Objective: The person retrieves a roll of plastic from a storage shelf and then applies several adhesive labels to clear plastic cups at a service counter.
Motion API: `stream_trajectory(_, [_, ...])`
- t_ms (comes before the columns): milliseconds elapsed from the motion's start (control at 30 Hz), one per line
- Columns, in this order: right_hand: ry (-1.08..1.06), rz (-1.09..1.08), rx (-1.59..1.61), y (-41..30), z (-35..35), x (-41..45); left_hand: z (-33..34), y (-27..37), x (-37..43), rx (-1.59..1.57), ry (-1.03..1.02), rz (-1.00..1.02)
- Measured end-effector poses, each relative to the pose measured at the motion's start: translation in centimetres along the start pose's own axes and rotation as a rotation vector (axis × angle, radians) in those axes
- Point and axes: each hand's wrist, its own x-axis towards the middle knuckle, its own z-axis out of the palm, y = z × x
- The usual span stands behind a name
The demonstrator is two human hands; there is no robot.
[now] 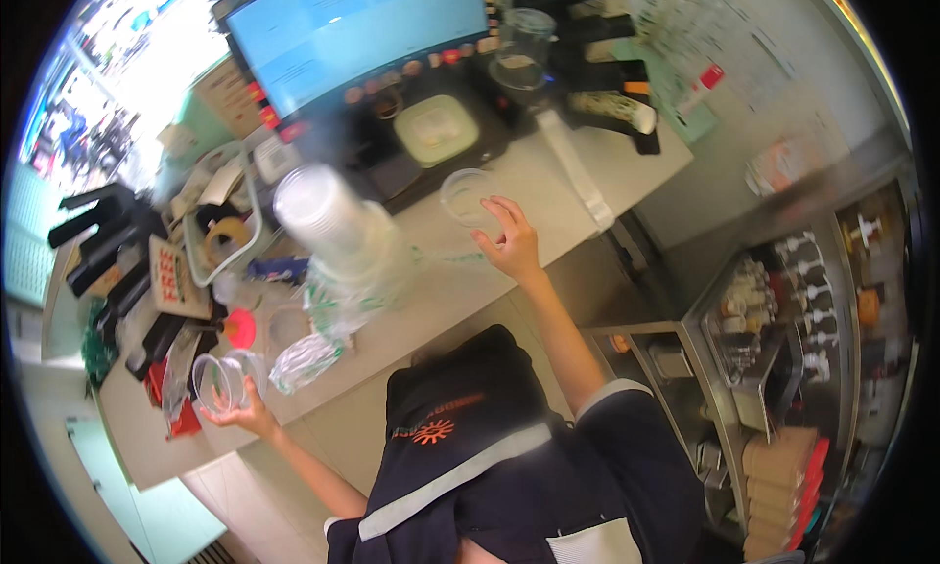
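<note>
My left hand (241, 411), at the counter's left front, has its fingers around clear round plastic rims (213, 382), which look like cups or lids. My right hand (507, 235) is raised at the middle of the counter, thumb and fingers apart, at the right edge of a clear round plastic lid or cup (464, 197); whether the fingertips touch it is unclear. Between my hands, a tall stack of clear plastic cups or lids (316, 208) rises out of crumpled plastic wrapping (330, 311) with green print.
A monitor (360, 35) and a pale green square-topped device (436, 129) stand at the back. A plastic basket (257, 226) holds rolls of tape. A counter display (176, 277) bears writing. Steel shelving (687, 344) with pump dispensers stands at the right, below the counter's edge.
</note>
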Motion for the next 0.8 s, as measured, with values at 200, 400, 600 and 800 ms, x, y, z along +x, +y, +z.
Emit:
stream_trajectory(200, [0.301,0.25,0.045,9.2,-3.6,1.9,-0.6,-2.1,-1.4,0.042,-0.101,-0.001])
stream_trajectory(400, [0.139,0.45,-0.179,18.6,-6.4,5.7,-0.8,3.7,-2.7,0.092,0.115,0.135])
stream_trajectory(600, [0.167,0.445,-0.182,22.6,-4.5,12.1,0.6,11.0,-4.2,0.023,0.3,0.11])
stream_trajectory(800, [0.21,0.472,0.344,27.4,-1.8,17.0,1.7,16.5,-5.9,-0.06,0.433,0.23])
